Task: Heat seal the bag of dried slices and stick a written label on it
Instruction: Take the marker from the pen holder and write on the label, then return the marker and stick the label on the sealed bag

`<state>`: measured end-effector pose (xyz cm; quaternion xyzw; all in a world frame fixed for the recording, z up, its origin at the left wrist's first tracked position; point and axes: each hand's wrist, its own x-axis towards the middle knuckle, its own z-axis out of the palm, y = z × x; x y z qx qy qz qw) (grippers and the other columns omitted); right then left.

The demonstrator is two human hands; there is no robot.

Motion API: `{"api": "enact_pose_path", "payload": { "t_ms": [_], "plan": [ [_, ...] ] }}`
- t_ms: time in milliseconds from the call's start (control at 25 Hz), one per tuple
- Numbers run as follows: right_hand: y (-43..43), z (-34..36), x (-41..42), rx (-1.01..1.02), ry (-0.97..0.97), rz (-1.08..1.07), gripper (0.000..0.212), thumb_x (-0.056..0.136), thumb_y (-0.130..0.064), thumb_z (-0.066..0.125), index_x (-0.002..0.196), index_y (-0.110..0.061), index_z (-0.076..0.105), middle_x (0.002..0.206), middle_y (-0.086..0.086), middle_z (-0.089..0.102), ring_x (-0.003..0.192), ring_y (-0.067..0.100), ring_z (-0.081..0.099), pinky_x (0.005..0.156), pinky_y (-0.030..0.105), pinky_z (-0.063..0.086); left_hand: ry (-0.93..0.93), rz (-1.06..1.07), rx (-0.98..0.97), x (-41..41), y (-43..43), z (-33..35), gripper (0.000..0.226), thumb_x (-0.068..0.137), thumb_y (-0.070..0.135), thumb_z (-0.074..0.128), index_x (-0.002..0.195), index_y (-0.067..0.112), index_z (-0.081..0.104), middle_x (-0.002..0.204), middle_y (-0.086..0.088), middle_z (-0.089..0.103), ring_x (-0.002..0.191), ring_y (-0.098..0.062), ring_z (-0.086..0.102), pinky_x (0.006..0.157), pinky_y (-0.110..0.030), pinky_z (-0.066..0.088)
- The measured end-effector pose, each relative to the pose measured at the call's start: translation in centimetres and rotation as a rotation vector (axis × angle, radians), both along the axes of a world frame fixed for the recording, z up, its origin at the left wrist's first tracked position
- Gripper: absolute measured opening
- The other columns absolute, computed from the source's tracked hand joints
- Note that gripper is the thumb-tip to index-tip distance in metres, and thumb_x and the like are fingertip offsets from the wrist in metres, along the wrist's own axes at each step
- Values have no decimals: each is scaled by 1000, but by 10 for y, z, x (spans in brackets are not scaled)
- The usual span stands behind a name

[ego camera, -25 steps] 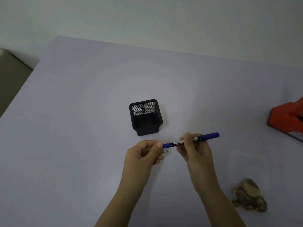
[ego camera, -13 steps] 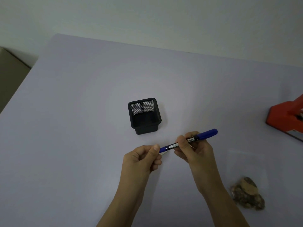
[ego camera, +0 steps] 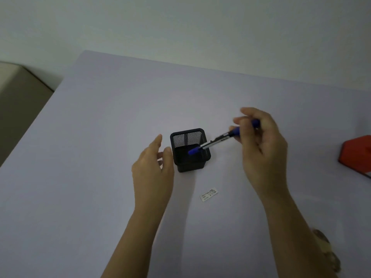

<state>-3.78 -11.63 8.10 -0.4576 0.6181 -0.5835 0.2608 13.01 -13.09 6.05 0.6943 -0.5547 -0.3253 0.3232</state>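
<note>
The right hand [ego camera: 259,145] is gripping a blue marker [ego camera: 213,142], its tip dipping into the mesh pen holder [ego camera: 189,150]; the left hand [ego camera: 153,169] is hovering spread, holding nothing.

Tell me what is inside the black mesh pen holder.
Only the blue capped tip of the pen dips into the black mesh pen holder, held by the right hand. Nothing else shows inside, though its dark bottom is hard to make out.

Single head-worn wide-angle view, looking forward and down from above the near edge of the pale lilac table [ego camera: 100,177], wall across the top of frame. Close range: both bare forearms enter from the bottom, black mesh pen holder [ego camera: 189,150] near centre. Orange-red device [ego camera: 356,152] cut off at right edge.
</note>
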Motion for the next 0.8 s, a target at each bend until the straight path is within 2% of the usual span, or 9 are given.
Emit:
{"api": "enact_pose_path", "payload": {
  "t_ms": [80, 160, 280, 360, 480, 600, 680, 720, 800],
  "plan": [
    [-14, -8, 9, -9, 154, 46, 18, 96, -17, 47, 109, -17, 59, 90, 0, 65, 83, 13, 68, 79, 27, 55, -108, -77, 83, 0, -9, -13, 44, 96, 25, 44, 139, 16, 42, 118, -7, 64, 101, -21, 62, 86, -29, 48],
    [-26, -18, 18, -12, 308, 86, 21, 95, -19, 48, 109, -10, 61, 94, 0, 61, 81, 12, 66, 75, 23, 53, -137, -134, 104, -3, -11, -19, 40, 97, 23, 40, 135, 13, 46, 106, -12, 68, 92, -28, 63, 78, -31, 46],
    [-35, -36, 30, 98, 472, 147, 20, 94, -22, 51, 107, -12, 62, 96, -3, 49, 77, 11, 56, 65, 15, 44, -131, -171, 54, -2, -13, -25, 31, 97, 18, 37, 121, 14, 57, 78, -9, 66, 58, -18, 53, 54, -15, 39],
    [-38, -46, 37, 176, 516, 231, 19, 94, -23, 52, 108, -12, 59, 97, 0, 49, 78, 10, 52, 60, 13, 42, -122, -187, 43, -2, -15, -26, 31, 97, 15, 37, 118, 16, 59, 68, -3, 58, 50, -12, 46, 49, -9, 37],
    [-40, -55, 41, 128, 681, 157, 17, 91, -26, 55, 100, -13, 62, 90, 4, 59, 78, 20, 56, 66, 32, 48, -119, -192, 41, -2, -15, -29, 30, 97, 15, 36, 116, 15, 60, 63, 3, 53, 48, -10, 44, 49, -7, 37],
    [-42, -62, 36, 197, 817, 21, 35, 88, -37, 53, 115, -16, 61, 108, 8, 63, 99, 28, 57, 79, 44, 47, -130, -206, 36, -2, -16, -30, 33, 98, 17, 37, 124, 16, 57, 74, 2, 59, 52, -8, 47, 50, -7, 39],
    [-36, -65, 29, 298, 784, 47, 51, 91, -43, 48, 135, -18, 44, 133, 10, 51, 121, 28, 46, 93, 46, 41, -77, -161, 28, -3, -13, -29, 37, 98, 20, 40, 134, 16, 48, 92, 1, 63, 66, -6, 55, 56, -7, 41],
    [-30, -68, 24, 318, 743, 40, 54, 93, -43, 46, 140, -18, 36, 139, 10, 45, 126, 27, 41, 97, 44, 38, -27, -107, 1, -2, -9, -28, 39, 97, 21, 42, 136, 16, 45, 102, 3, 63, 76, -6, 58, 61, -6, 43],
    [-9, -76, 8, 315, 615, -11, 47, 95, -33, 46, 139, -17, 39, 133, 11, 48, 121, 25, 44, 96, 40, 39, 78, 50, -129, 2, 3, -29, 35, 96, 19, 47, 130, 18, 50, 106, 5, 62, 83, -6, 60, 65, -2, 43]
  ]
}}
